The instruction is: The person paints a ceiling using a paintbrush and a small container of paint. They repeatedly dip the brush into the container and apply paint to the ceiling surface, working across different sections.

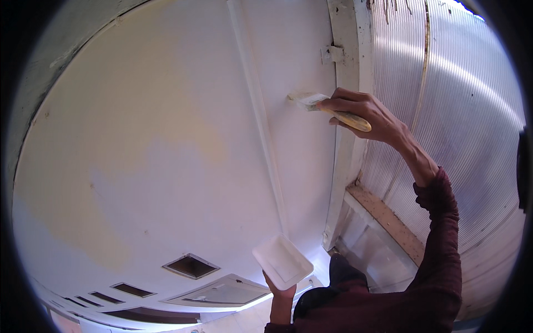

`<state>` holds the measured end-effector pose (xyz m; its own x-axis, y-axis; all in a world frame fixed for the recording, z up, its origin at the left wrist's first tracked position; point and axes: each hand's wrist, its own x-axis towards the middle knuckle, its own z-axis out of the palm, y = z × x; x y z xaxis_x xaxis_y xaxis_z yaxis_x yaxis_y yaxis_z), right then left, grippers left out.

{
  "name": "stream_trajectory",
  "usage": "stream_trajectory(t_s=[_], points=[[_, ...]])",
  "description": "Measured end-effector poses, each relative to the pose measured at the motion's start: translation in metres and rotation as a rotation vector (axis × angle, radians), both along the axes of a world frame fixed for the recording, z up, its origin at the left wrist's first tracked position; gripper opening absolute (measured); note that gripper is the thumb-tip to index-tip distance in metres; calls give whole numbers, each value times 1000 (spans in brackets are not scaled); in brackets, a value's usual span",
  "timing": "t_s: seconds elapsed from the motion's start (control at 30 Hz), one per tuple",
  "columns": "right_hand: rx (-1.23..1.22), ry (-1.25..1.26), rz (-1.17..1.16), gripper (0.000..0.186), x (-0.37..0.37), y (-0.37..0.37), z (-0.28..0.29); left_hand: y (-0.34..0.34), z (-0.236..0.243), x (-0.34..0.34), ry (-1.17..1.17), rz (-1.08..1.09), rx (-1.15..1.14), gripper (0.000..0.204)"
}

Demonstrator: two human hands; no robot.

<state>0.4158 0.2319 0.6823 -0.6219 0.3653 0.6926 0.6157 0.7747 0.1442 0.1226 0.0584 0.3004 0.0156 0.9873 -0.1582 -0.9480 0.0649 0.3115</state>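
Observation:
My right hand (360, 112) is closed round the yellowish wooden handle of a paintbrush (355, 121). The brush's bristle end, smeared with white, touches the pale wall panel (194, 100) beside a raised vertical strip (252, 94). Low in front of my body, my left hand (280, 291) grips a shallow white tray (283, 263) from beneath and its near side. The tray's inside looks white; whether paint lies in it I cannot tell. Part of the left hand's fingers is hidden behind the tray.
Yellowish patches show on the white surface at the left. A white post with a metal hinge (333, 54) stands right of the brush. Beyond it are ribbed translucent sheets (466, 111) and a brown wooden beam (386, 222). Framed dark openings (191, 266) sit at lower left.

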Motion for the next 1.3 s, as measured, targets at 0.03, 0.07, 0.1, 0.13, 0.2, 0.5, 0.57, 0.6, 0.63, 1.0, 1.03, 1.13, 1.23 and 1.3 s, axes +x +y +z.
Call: stream_trajectory(t_s=[0.03,0.07,0.1,0.13,0.2,0.5,0.57,0.6,0.63,1.0,1.03,1.13,1.23,1.3], points=[[-21,-19,28,36,-1,1,6,-2,6,1,-12,-4,8,53],[-44,-35,52,34,1,8,17,-4,10,1,-22,-13,14,53],[-67,-52,76,31,2,16,31,-6,8,-1,-30,-15,10,53],[-19,-29,86,31,-1,26,50,-7,4,-3,-40,-8,5,53],[32,43,-30,32,12,30,90,-2,3,2,-68,-50,30,54],[426,102,33,44,31,60,61,-11,5,-1,-148,-34,4,50],[435,104,88,44,12,50,15,-15,0,-5,-185,-31,-6,50],[366,118,98,48,8,47,-11,-18,-3,-7,-183,-22,-16,50],[312,128,89,51,13,41,-34,-15,-6,-6,-180,-34,-15,50],[-424,139,-40,39,10,-22,-182,-13,-11,-5,-121,-17,-20,52],[-520,176,-62,36,9,-30,-179,-13,-6,-4,-152,-30,-20,52],[-761,661,70,34,-16,-43,-167,-13,15,-2,-211,-34,-7,54],[-954,921,121,44,-43,-63,-154,-13,29,-6,-169,-1,24,55],[-1033,958,161,49,-61,-74,-144,-10,34,-9,-144,35,43,54]])
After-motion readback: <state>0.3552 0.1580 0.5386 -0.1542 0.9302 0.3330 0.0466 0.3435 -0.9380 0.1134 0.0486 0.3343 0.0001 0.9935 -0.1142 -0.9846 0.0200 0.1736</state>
